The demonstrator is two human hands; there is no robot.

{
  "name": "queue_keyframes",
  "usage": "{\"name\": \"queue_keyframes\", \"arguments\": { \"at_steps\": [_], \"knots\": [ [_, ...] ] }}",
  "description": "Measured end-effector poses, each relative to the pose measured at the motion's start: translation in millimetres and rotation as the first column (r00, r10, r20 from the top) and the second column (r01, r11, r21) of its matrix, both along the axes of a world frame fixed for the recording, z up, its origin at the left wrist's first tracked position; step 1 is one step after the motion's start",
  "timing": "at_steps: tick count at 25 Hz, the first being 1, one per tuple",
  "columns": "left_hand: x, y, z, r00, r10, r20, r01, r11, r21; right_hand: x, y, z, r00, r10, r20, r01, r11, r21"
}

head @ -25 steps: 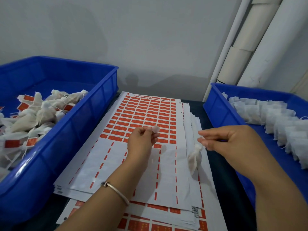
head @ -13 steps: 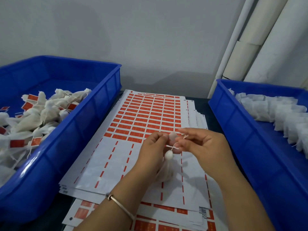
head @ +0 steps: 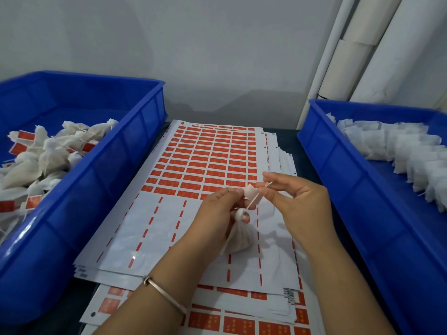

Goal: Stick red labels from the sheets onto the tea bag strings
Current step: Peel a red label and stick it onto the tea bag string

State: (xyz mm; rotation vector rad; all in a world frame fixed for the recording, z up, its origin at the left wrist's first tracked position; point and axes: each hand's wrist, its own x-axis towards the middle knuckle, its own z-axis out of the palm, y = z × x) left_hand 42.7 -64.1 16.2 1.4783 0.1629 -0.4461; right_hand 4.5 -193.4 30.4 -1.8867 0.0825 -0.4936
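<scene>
Over the label sheet (head: 208,165), your left hand (head: 217,213) is pinching a peeled label (head: 250,192) white side up and trapping the tea bag (head: 238,238) below; right of it, your right hand (head: 297,201) is pinching the string (head: 254,201) taut across the label for folding.

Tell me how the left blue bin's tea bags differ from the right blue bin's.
The tea bags in the left bin carry red labels; those in the right bin show none. The left bin's bags lie in a loose, jumbled heap; the right bin's run in a tidier overlapping row. Both lots are white bags in blue plastic bins.
</scene>
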Motion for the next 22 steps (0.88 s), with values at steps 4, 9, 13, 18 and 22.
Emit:
{"name": "queue_keyframes", "arguments": {
  "at_steps": [4,9,13,18,22],
  "knots": [
    [1.6,-1.5,2.0,0.999,0.023,-0.041,-0.022,1.000,0.021,0.7,-1.1,-2.6,1.000,0.013,0.017,-0.014,0.999,0.030],
    [1.9,-1.5,1.1,0.998,0.033,-0.061,-0.034,0.999,-0.005,4.0,-1.6,-5.5,1.000,0.004,0.005,-0.004,0.998,0.058],
    [-0.2,-0.9,1.5,0.997,0.025,-0.068,-0.026,0.999,-0.021,5.7,-3.0,-7.7,1.000,-0.013,0.002,0.013,0.997,0.073],
    [0.3,-0.6,4.8,0.996,0.000,-0.086,0.001,1.000,0.014,5.6,-3.4,-8.9,1.000,-0.019,-0.004,0.019,0.998,0.062],
    [-0.2,-0.9,8.8,0.992,0.006,-0.125,-0.006,1.000,0.001,5.3,-2.9,-8.4,1.000,-0.023,-0.010,0.023,0.998,0.059]
  ]
}}
